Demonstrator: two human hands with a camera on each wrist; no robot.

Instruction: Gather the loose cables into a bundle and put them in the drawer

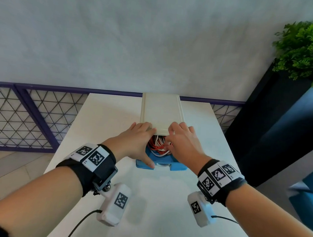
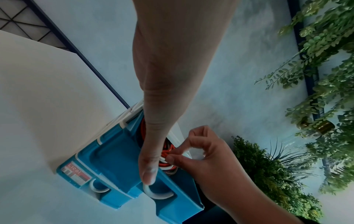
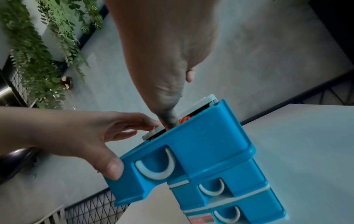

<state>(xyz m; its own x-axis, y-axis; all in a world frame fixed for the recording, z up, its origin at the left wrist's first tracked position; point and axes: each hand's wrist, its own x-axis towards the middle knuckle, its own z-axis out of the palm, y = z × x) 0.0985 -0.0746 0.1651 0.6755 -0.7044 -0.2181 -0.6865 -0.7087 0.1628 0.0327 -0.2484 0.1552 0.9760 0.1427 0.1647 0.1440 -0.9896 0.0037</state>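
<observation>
Fingers (image 2: 173, 157) of both hands work at the open blue drawer (image 1: 174, 164), just below frame centre in the head view.

Nearest, the left hand (image 1: 137, 145) has its thumb on the drawer's front edge beside the white handle (image 3: 159, 168), its other fingers lying straight over the drawer's left side; it grasps nothing. The right hand (image 1: 182, 145) reaches in from the right, thumb and forefinger pinching a strand of the red and white cables (image 1: 158, 145), which lie coiled inside the pulled-out top drawer. Behind them, the white-topped drawer unit (image 1: 161, 113) stands on the white counter (image 1: 98, 124). Farther back, a purple mesh railing (image 1: 19, 114) at mid left, and green plants (image 1: 309, 46) at upper right.
</observation>
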